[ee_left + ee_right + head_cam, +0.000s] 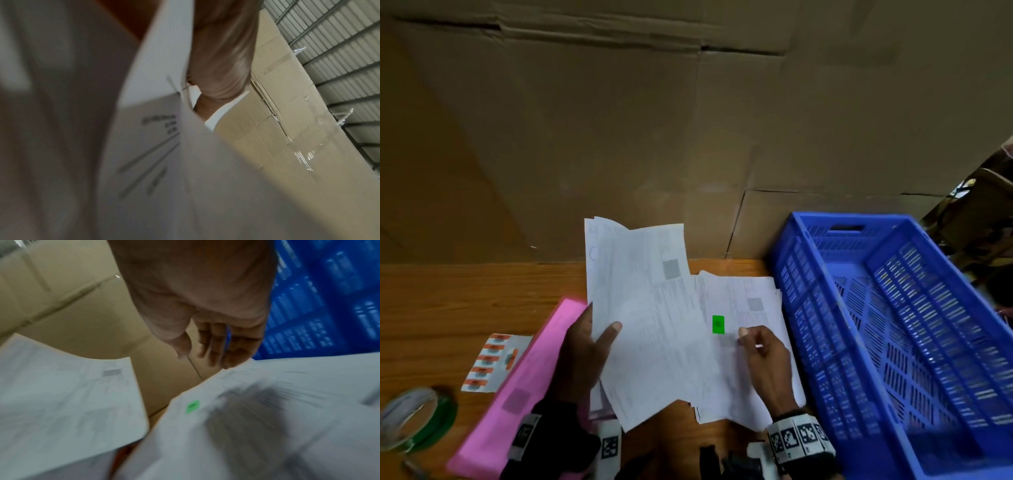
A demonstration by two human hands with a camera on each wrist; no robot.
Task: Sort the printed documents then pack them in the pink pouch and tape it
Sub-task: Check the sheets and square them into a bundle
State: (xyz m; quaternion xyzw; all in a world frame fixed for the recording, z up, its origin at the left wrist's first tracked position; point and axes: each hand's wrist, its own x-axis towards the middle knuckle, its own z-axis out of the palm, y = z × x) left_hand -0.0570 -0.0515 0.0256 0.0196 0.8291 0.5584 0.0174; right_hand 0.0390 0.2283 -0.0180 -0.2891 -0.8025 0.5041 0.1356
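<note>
Wrist bands with black-and-white markers sit closest to the head cam, at the bottom edge. Going left to right: a green tape roll [416,419] is on the wooden table [448,301] at far left, partly cut off, then a sheet of orange-and-white stickers [491,361], then the pink pouch [517,383] lying flat on a diagonal, its near end out of view.

Left hand [585,356] is just right of the pouch and overlaps its edge. It grips a fanned bunch of printed documents [640,308] raised off the table, thumb on the front, fingers behind. In the left wrist view it's mostly paper up close and blurry, only the palm [222,56] shows.

Right hand [765,353] rests on a second stack of papers [750,349] lying flat on the table, thumb next to a green sticker [718,324]. Fingers curl loosely with their tips at the paper; can't tell if it's actually pinching a sheet, and the right wrist view is too smeared to help. Print is unreadable everywhere.

Blue plastic crate [893,325] is just beside that stack on the far right, cropped by the frame. Cardboard [654,120] fills the back.
</note>
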